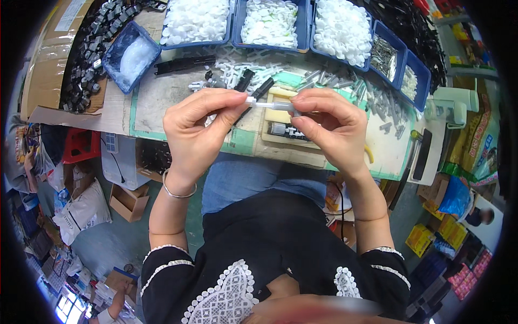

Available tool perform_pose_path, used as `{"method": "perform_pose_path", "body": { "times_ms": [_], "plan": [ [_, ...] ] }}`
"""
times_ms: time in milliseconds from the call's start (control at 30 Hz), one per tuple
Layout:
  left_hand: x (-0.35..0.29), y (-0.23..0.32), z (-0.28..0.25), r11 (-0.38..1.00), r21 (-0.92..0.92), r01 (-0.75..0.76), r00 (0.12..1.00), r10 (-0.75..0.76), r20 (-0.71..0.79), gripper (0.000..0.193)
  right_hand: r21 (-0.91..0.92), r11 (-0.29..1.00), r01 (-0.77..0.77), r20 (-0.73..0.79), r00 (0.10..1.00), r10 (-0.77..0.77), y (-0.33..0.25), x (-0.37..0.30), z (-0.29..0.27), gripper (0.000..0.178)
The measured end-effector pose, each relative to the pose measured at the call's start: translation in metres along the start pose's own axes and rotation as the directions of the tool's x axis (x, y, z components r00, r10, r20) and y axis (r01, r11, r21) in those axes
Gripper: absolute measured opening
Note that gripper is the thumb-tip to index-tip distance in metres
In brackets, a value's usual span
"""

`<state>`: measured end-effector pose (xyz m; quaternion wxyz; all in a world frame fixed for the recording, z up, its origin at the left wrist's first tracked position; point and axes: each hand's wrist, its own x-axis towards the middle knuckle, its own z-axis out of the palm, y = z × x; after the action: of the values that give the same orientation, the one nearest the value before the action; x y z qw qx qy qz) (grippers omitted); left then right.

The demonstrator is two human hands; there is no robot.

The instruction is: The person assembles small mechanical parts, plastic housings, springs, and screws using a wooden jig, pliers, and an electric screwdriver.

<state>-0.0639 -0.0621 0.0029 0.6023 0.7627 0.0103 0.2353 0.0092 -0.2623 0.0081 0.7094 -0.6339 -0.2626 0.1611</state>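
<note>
Above the front part of the workbench, my left hand (pixel 202 121) pinches the end of a thin white plastic rod (pixel 260 105) between thumb and fingertips. My right hand (pixel 334 121) grips a translucent greyish tube (pixel 283 106) the same way. Rod and tube lie in one line, the rod's right end meeting or entering the tube; how deep I cannot tell. Just below them is a cream holding block (pixel 268 141) with a black-and-clear part (pixel 286 130) in it. Black slotted strips (pixel 263 87) lie behind my hands.
Blue bins of white parts (pixel 234 32) line the bench's back. A blue tray (pixel 109 67) with a whitish clump stands left, beside piled black parts (pixel 89 70). White branched pieces (pixel 253 70) and clear tubes (pixel 377 102) lie scattered. A black-handled tool (pixel 423 154) rests right.
</note>
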Motion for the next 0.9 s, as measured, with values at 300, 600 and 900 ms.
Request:
{"method": "perform_pose_path", "body": {
  "times_ms": [300,600,900],
  "plan": [
    [-0.016,0.006,0.014,0.895,-0.195,0.401,0.912,-0.371,0.173,0.025,-0.289,0.957,0.021,0.076,0.997,0.001,0.002,-0.012,-0.01,0.022],
    [-0.017,0.004,0.046,0.868,-0.015,0.497,0.673,-0.374,0.638,0.026,-0.564,0.808,0.17,0.056,0.984,-0.167,-0.015,-0.054,-0.022,0.03],
    [-0.017,0.003,0.073,0.62,-0.357,0.699,0.701,-0.493,0.515,0.032,-0.663,0.665,-0.345,-0.344,0.929,0.138,0.018,-0.065,-0.117,0.015]
  ]
}}
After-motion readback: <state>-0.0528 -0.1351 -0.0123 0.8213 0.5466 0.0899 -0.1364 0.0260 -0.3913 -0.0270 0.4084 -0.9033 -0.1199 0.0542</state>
